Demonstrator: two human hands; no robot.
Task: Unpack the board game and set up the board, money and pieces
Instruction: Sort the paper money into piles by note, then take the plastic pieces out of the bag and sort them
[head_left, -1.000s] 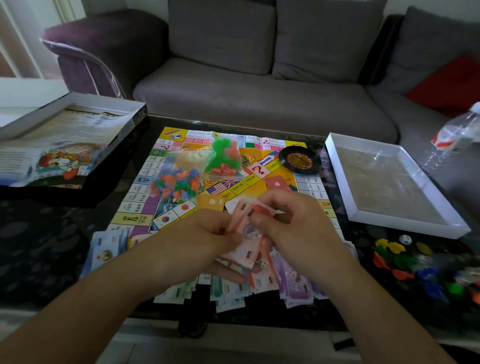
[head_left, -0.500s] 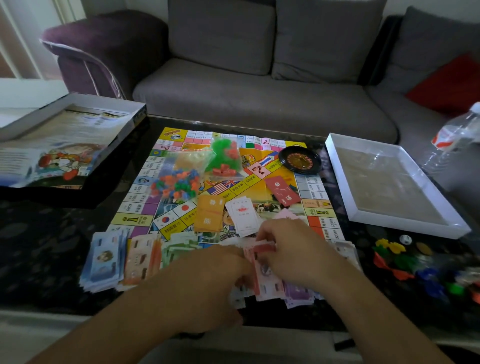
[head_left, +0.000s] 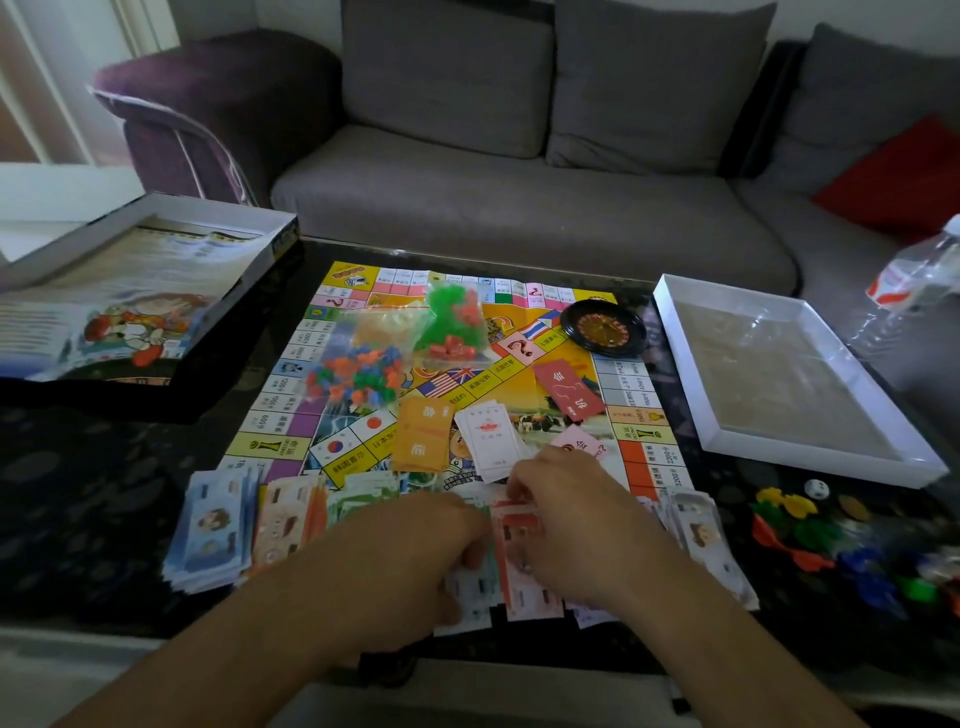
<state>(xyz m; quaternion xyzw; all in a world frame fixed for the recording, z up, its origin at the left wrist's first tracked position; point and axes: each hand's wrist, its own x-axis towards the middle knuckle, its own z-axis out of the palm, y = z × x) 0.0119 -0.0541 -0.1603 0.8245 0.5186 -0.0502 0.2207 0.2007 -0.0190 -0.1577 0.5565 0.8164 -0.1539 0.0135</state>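
The colourful game board (head_left: 291, 395) lies unfolded on the dark table. Along its near edge sit stacks of play money: blue notes (head_left: 213, 530), orange-pink notes (head_left: 291, 519), green notes (head_left: 363, 499) and pale notes (head_left: 701, 540). My left hand (head_left: 415, 551) and my right hand (head_left: 576, 525) are low over the middle piles, both pinching a stack of red-pink notes (head_left: 519, 551). On the board lie an orange card deck (head_left: 423, 434), a white card deck (head_left: 488, 436), a red card deck (head_left: 566, 389), a pink card (head_left: 582, 447), two bags of plastic pieces (head_left: 358, 374) (head_left: 452, 325) and a black roulette wheel (head_left: 602, 327).
The box lid (head_left: 104, 291) with the printed picture lies at the left. An open white box tray (head_left: 727, 431) sits at the right. Loose coloured pawns (head_left: 800, 530) and a white die (head_left: 816, 488) lie near the right front. A plastic bottle (head_left: 914, 275) stands far right; a grey sofa (head_left: 493, 208) is behind.
Both hands came down from above the board's centre to the money piles at the near edge, bringing the red-pink notes with them. The card decks on the board are now uncovered.
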